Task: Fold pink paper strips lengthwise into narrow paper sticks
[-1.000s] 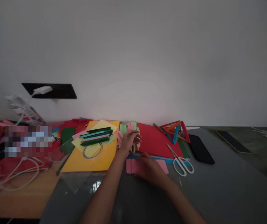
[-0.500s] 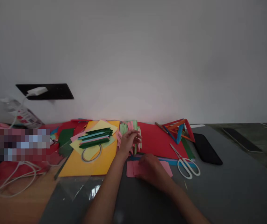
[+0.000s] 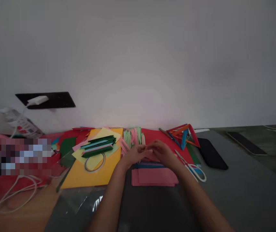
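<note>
My left hand and my right hand meet above the red sheet. Between them is a small pink paper piece, with the fingers of both hands closed on it. Just below lies a stack of pink paper rectangles on the dark mat. Folded green and pink paper strips stand behind my left hand. White-handled scissors rest to the right of my right hand.
At left, green folded strips and a tape ring lie on yellow paper. A black phone and a paper-strip frame are at right. Farther left are a bottle and a white cable.
My right hand has lifted off the pink stack and moved up with a pink piece. My left hand has come down from the folded strips to meet it. The view has shifted slightly.
</note>
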{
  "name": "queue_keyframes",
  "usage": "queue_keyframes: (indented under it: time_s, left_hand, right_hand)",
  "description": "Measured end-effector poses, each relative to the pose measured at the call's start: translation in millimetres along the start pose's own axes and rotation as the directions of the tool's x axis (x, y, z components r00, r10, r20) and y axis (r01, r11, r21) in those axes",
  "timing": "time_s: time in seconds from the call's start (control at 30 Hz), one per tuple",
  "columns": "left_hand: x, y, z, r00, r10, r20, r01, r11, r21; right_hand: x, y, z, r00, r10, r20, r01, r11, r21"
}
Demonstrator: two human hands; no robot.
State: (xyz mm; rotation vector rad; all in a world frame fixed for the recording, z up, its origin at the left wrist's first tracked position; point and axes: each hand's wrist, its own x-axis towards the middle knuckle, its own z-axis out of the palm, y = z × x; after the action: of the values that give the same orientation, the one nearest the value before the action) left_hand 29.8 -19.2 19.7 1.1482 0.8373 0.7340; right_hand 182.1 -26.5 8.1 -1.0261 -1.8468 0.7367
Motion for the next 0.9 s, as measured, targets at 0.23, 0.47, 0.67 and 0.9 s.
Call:
queue_keyframes:
  time_s: [0.23, 0.47, 0.67, 0.9]
  left_hand:
    - [7.4, -9.4, -13.6, 0.987, 0.045, -0.156, -0.061, 0.993, -0.098]
    - [10.3, -17.6, 2.1, 0.991, 0.101, -0.084, -0.106, 0.993, -0.055]
    - [8.2, -14.0, 15.3, 0.989, 0.11, -0.097, -0.114, 0.993, -0.036]
    - [9.3, -17.5, 18.2, 0.983, 0.172, -0.068, -0.169, 0.984, 0.058]
  right_hand:
    - [7.5, -1.0, 7.9, 0.944, -0.208, -0.256, 0.073, 0.888, -0.453]
    - [-33.1, 20.5, 13.7, 0.962, -0.209, -0.177, 0.078, 0.828, -0.556]
    - [-35.2, 26.1, 14.2, 0.956, -0.186, -0.226, 0.047, 0.86, -0.508]
    - [-36.1, 25.5, 8.9, 0.957, -0.113, -0.267, -0.002, 0.918, -0.396]
